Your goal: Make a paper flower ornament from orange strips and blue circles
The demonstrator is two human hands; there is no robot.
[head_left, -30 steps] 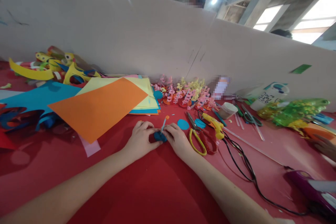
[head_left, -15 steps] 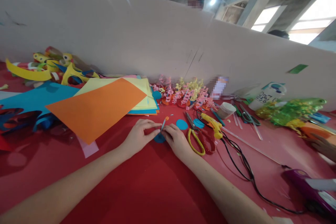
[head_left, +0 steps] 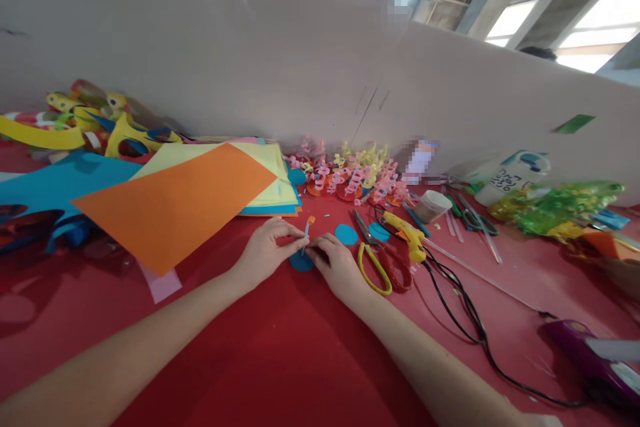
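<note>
A thin pale blue stem with an orange tip (head_left: 307, 227) stands nearly upright over a blue paper disc (head_left: 301, 263) on the table. My left hand (head_left: 267, 250) pinches this stem between thumb and forefinger from the left. My right hand (head_left: 337, 265) is closed at the stem's lower end, from the right; its fingertips partly hide the joint with the disc. Beside my right hand lie scissors (head_left: 375, 268) with one yellow and one red handle. Loose blue paper discs (head_left: 346, 235) are just beyond it.
Orange sheet (head_left: 185, 203) tops a paper stack at left. Pink and yellow curled-paper pieces (head_left: 355, 177) stand along the wall. At right are a yellow glue gun (head_left: 407, 235), its black cord, a white cup (head_left: 433, 204), a purple tool (head_left: 585, 353) and a white bottle (head_left: 515, 177).
The view has shifted slightly. The stem stands a little more upright, and more of it shows above my fingers. Both hands stay at the stem. The person's hand at far right has moved.
</note>
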